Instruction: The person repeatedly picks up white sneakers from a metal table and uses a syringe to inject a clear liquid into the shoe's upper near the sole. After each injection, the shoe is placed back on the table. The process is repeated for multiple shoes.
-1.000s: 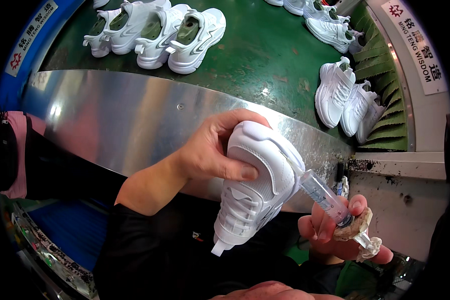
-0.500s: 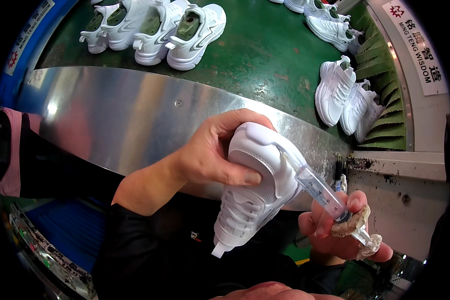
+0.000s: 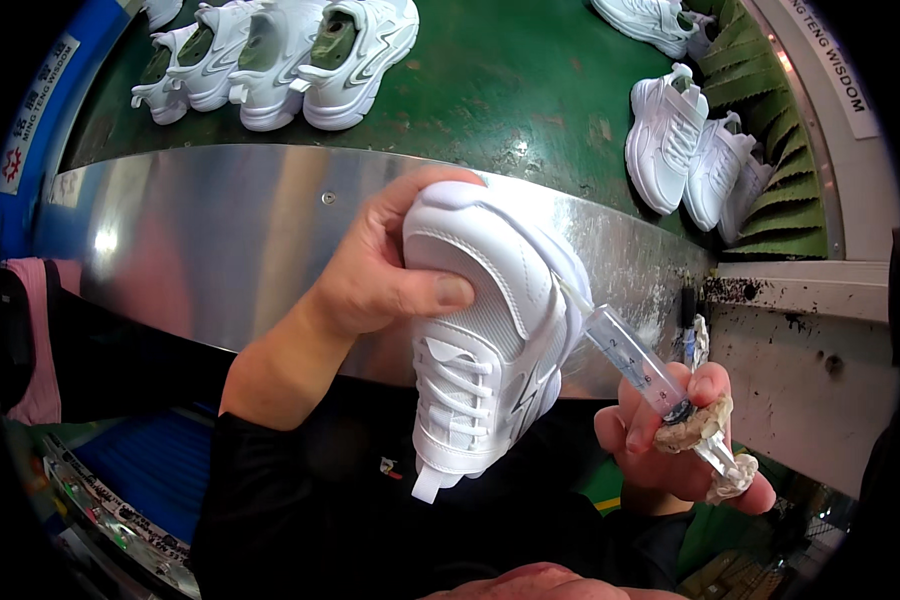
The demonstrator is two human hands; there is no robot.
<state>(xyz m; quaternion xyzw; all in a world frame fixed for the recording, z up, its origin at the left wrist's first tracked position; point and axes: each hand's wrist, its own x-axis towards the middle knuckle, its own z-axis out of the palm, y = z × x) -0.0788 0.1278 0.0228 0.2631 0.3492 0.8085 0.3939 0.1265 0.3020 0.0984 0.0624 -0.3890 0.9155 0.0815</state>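
My left hand (image 3: pixel 375 265) grips a white sneaker (image 3: pixel 475 345) by its toe end, thumb across the mesh upper and fingers under the sole. The sneaker is held up with its toe away from me and its tongue tab toward me. My right hand (image 3: pixel 670 450) is closed around a clear syringe (image 3: pixel 625 350) with dark markings. A lumpy tan wrapping covers its finger flange and plunger end. The syringe's thin tip meets the side of the shoe near the seam between upper and sole; the exact contact point is too small to make out.
A steel ledge (image 3: pixel 200 240) runs before a green conveyor surface (image 3: pixel 500 100). Several white sneakers (image 3: pixel 355 65) stand in a row at the far left, with more white sneakers (image 3: pixel 665 140) at the right beside green strip flaps (image 3: pixel 770 190). Pens (image 3: pixel 688 305) stand by the right-hand post.
The sneaker and my left hand have shifted left and a little away, and the shoe has turned to show more of its side. The syringe has moved slightly left, its tip still at the shoe.
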